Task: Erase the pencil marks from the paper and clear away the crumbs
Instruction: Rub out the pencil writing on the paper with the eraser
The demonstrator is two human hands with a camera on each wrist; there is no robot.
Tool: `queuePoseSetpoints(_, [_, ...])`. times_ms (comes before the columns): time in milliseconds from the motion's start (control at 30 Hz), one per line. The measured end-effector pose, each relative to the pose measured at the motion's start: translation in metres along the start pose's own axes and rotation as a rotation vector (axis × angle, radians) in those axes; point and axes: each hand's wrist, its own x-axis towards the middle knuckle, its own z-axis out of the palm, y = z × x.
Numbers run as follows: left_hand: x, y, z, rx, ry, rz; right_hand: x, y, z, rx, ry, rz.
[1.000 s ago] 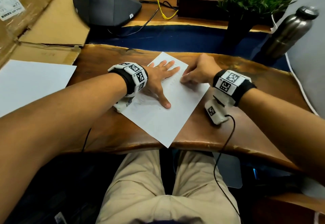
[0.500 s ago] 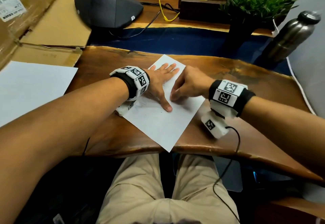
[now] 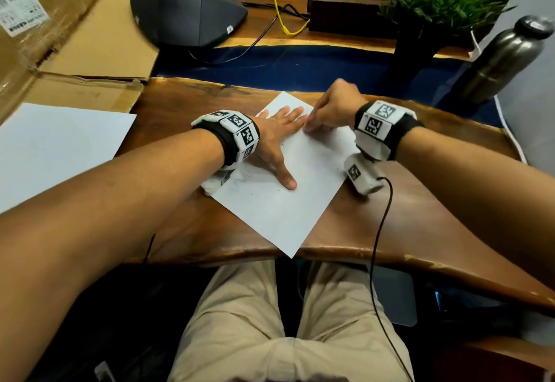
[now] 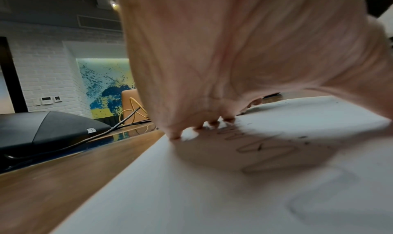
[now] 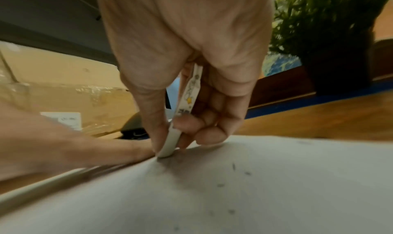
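The left hand [image 3: 274,138] lies flat, fingers spread, pinning the thin, slippery paper [image 3: 279,201]; the right hand [image 3: 333,111] pinches a slim eraser [image 5: 170,143] near its rubbing tip.

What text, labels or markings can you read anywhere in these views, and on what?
Nothing reads clearly.
Cardboard box label: print blurred, unreadable.
Eraser in right hand: coloured print, too blurred.
Paper under left hand: looping pencil marks, not legible.
Wristbands: square coded markers, no words.
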Motion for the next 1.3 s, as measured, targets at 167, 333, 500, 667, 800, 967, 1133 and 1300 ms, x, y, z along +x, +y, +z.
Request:
queuePoseSetpoints(167, [0.001, -0.002, 0.000, -0.013, 0.005, 0.005, -0.019, 0.000, 0.023, -0.101, -0.076, -0.132])
queuePoseSetpoints(333, [0.000, -0.001, 0.000, 0.002, 0.004, 0.000, 0.002, 0.002, -0.003, -0.015, -0.012, 0.030])
queuePoseSetpoints(500, [0.002, -0.002, 0.000, -0.007, 0.002, 0.000, -0.003, 0.008, 0.013, -0.072, 0.037, -0.059])
queuePoseSetpoints(667, [0.002, -0.002, -0.001, -0.008, 0.003, 0.003, 0.002, 0.006, -0.003, 0.006, -0.010, 0.048])
queuePoseSetpoints(800, [0.001, 0.000, -0.002, -0.003, -0.002, -0.007, 0.014, 0.004, -0.002, -0.019, 0.066, 0.036])
queuePoseSetpoints(967, [0.002, -0.002, -0.002, -0.007, -0.008, -0.007, 0.009, 0.009, 0.003, -0.010, -0.070, 0.012])
queuePoseSetpoints(1133, [0.002, -0.001, -0.002, -0.010, -0.009, -0.009, 0.020, 0.015, -0.001, -0.080, 0.084, -0.039])
queuePoseSetpoints(1300, [-0.002, 0.001, -0.004, -0.004, -0.011, -0.022, 0.025, 0.011, -0.012, -0.177, -0.053, -0.102])
